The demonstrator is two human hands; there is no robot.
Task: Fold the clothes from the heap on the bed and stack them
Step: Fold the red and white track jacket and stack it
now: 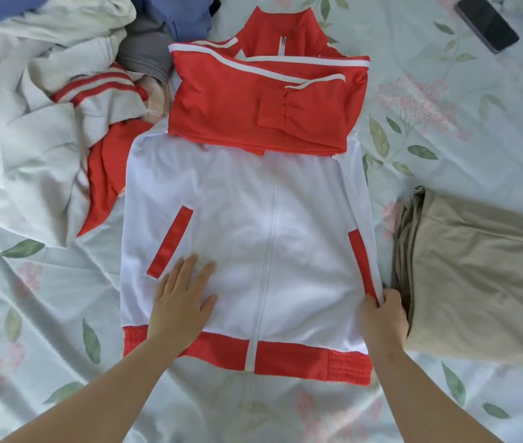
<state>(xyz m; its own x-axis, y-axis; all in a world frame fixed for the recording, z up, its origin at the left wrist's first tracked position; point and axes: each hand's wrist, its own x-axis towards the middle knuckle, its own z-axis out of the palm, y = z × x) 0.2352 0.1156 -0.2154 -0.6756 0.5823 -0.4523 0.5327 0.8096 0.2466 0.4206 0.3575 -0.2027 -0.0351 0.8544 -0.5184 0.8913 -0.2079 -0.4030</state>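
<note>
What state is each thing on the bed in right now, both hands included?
Jacket, flat, front up, zipped, red sleeves folded across the chest.
Heap of clothes, crumpled, unfolded.
Beige garment, folded, beside the jacket.
Phone, screen dark, lying flat.
Left hand, fingers flat, pressing the jacket front.
Right hand, pinching the jacket's side edge.

Bare forearms, left grip, right grip

Bright soft daylight, faint shadows, blurred edges
</note>
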